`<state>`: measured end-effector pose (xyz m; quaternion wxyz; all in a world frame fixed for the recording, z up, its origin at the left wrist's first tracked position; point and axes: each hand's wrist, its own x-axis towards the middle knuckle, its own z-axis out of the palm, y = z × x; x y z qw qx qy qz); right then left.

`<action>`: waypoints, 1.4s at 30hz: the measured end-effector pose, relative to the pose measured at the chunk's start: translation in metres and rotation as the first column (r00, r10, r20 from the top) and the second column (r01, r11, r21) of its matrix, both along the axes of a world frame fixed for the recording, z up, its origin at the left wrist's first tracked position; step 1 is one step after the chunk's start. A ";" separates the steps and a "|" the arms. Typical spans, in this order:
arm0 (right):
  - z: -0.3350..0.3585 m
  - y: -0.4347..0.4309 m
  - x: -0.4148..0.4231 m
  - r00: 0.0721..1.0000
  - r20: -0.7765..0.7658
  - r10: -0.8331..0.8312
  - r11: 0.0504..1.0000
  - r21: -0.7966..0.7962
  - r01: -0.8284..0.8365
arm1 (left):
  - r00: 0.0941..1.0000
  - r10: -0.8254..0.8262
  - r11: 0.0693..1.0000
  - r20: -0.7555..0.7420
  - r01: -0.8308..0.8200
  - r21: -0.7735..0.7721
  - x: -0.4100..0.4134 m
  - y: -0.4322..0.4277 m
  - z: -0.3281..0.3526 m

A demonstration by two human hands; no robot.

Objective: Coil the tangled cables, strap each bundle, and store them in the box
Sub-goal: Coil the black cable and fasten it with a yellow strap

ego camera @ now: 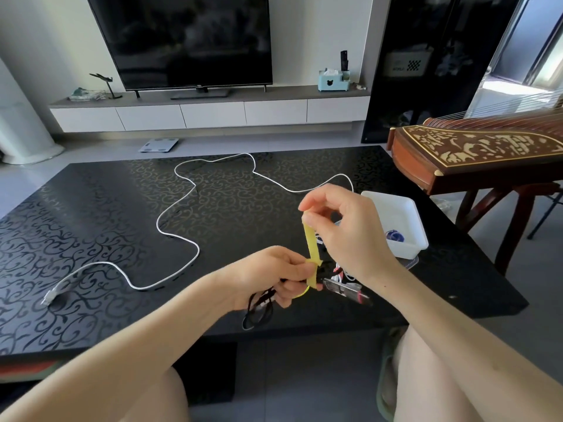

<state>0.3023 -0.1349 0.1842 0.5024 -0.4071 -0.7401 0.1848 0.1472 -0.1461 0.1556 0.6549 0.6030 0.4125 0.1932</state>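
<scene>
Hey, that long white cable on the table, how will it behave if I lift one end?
The white cable is probably floppy: it lies in loose, wandering curves across the table. It looks thin, so likely light, trailing behind rather than lifting whole. Its connector end may drag or swing.

The black table (91, 208) in front of me has a glossy scrollwork top. The white box (396, 198) sits on it. A white cable (157, 222) lies loose on the top: it begins just behind the box, snakes away to the box's left in wide bends, and ends in its plug (48, 298), well apart from the box and nearer to me. A small clear piece (409, 263) lies just in front of the box; I cannot tell what it is.
</scene>
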 end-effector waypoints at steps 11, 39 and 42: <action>-0.024 0.007 0.004 0.937 -0.347 -0.026 0.832 -0.527 -0.172 | 0.931 0.361 0.901 0.058 -0.364 0.236 0.005 -0.004 -0.002; -0.040 0.008 0.001 0.986 -0.002 -0.169 0.973 0.159 0.168 | 0.845 0.508 0.858 0.170 -0.478 -0.187 0.009 0.013 0.003; -0.037 0.009 0.002 0.983 0.041 -0.182 0.967 0.187 0.171 | 0.856 0.504 0.860 0.117 -0.510 0.019 0.013 0.008 0.004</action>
